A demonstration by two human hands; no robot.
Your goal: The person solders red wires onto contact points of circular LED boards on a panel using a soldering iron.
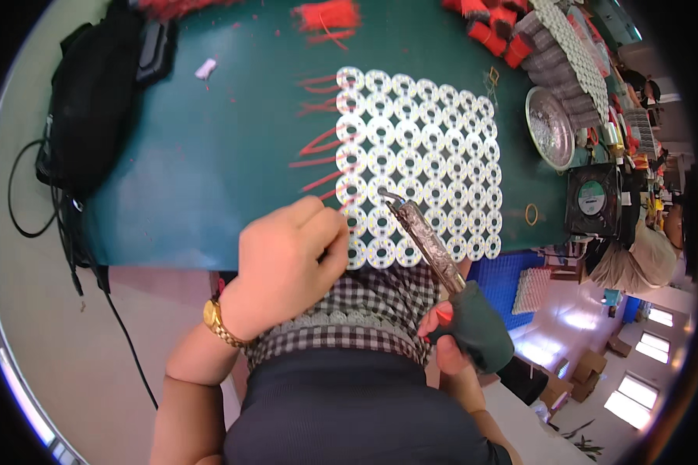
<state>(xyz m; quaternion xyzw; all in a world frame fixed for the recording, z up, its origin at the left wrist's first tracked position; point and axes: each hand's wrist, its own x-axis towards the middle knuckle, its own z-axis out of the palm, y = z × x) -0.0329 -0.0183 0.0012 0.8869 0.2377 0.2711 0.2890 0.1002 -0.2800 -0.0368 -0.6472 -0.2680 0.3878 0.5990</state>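
Observation:
A white sheet of round LED boards [409, 163], ring-shaped and joined in rows, lies on the green table near its front edge. Thin red wires [318, 144] stick out leftward from its left column. My left hand [291, 244] is closed in a pinch at the lower left of the sheet, where a short bit of red wire shows by the fingertips. A soldering iron [433, 246] with a thick dark grip is held in my right hand [446, 341]. Its bent tip is over a board in the second column; whether it touches cannot be made out.
Red wire bundles [327, 17] lie at the far side. At the right are a round metal dish [549, 128], stacked LED sheets [570, 54], a black fan [593, 200] and a rubber band [531, 215]. A black bag [93, 101] with cables is at the left.

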